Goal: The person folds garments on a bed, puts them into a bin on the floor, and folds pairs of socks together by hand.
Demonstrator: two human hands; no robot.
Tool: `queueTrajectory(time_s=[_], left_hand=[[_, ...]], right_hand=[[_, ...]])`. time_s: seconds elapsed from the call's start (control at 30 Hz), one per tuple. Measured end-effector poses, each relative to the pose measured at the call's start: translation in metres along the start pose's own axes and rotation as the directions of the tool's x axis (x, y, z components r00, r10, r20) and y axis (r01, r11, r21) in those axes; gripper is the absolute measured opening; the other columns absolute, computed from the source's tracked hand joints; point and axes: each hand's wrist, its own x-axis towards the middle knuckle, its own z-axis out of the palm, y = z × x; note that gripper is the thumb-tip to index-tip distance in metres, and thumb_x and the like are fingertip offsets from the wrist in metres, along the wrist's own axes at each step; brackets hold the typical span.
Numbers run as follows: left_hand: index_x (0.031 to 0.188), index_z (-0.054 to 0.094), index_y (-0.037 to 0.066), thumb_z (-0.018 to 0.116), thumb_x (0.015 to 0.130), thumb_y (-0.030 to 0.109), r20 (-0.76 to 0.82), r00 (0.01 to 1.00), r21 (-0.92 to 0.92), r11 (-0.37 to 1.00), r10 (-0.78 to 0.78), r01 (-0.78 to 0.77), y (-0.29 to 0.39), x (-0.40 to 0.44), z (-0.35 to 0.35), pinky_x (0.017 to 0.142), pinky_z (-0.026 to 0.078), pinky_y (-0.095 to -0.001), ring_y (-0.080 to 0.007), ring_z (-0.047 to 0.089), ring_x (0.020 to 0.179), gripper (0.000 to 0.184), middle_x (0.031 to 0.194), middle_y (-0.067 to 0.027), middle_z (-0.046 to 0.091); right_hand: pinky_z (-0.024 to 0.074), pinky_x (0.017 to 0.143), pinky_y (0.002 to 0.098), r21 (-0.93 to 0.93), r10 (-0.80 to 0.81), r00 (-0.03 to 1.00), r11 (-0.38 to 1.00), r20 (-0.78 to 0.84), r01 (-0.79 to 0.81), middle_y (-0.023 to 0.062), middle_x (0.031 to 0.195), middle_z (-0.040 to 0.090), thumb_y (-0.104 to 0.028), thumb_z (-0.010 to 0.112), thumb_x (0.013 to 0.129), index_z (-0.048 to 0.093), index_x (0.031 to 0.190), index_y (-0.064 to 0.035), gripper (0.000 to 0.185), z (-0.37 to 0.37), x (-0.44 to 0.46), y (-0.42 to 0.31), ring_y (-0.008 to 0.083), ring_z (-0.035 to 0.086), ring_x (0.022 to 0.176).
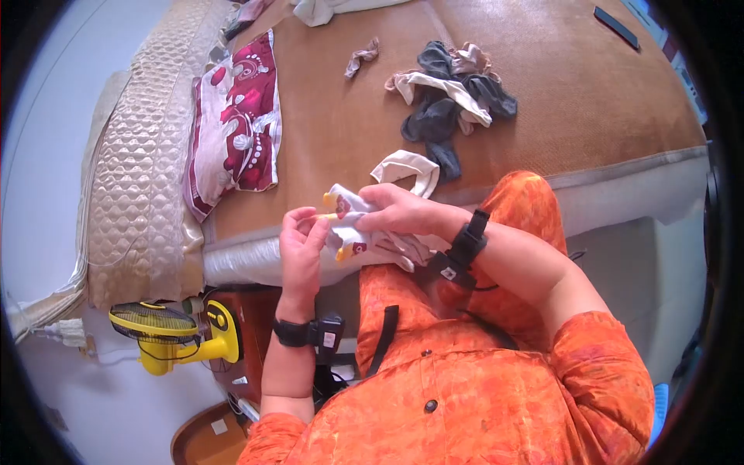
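Observation:
Above my lap I hold a pair of white socks (355, 221) with yellow tips and small brown-red figures. My left hand (301, 244) pinches a yellow edge between thumb and fingertips. My right hand (397, 209) is closed on the white fabric from the other side, thumb on top. The patterned ends of the socks hang below my right hand, toward my knee. Just beyond my hands a cream sock (407, 167) lies curved on the bed mat. Farther back is a loose pile of dark grey, cream and pinkish socks (442, 105).
A single pinkish sock (362, 58) lies left of the pile on the brown mat (318, 101). A maroon and white pillow (236, 128) rests near the padded headboard (143, 155). A phone (616, 29) is at the far right. A yellow fan (174, 333) stands at lower left.

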Motion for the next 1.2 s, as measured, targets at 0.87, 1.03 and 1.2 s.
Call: queueTrajectory(time_s=[0.87,1.03,1.2], left_hand=[[0.083,0.046,0.006,0.055,0.081,0.000,0.180,0.941,0.153,0.937,0.287,-0.315,-0.009,-0.007,0.009,0.061,0.044,-0.0221,-0.0087,0.051,0.073,0.010,0.089,-0.0037,0.052],[0.083,0.049,0.006,0.060,0.078,0.003,0.074,0.994,0.178,0.980,0.075,-0.087,-0.001,-0.010,0.015,0.055,0.041,-0.0188,-0.0057,0.050,0.063,0.012,0.073,0.0004,0.053],[0.082,0.051,0.006,0.064,0.075,0.005,0.087,0.995,0.081,0.996,-0.042,0.035,0.009,-0.010,0.017,0.056,0.040,-0.0178,-0.0044,0.048,0.063,0.015,0.070,0.0025,0.052]], right_hand=[[0.0372,0.087,0.0270,0.364,-0.033,0.996,0.931,0.079,0.002,0.0033,0.104,0.053,-0.021,0.069,0.072,0.049,0.111,-0.0046,0.047,-0.003,-0.004,-0.016,0.0114,0.048,0.097],[0.0384,0.084,0.0245,0.219,-0.056,0.994,0.975,0.096,0.034,0.0016,0.100,0.054,-0.020,0.067,0.075,0.050,0.109,-0.0043,0.041,-0.002,-0.006,-0.014,0.0096,0.050,0.092],[0.0403,0.079,0.0216,0.190,-0.061,0.990,0.981,0.126,0.036,-0.0012,0.094,0.056,-0.016,0.062,0.078,0.052,0.107,-0.0038,0.033,-0.006,-0.005,-0.008,0.0058,0.049,0.087]])
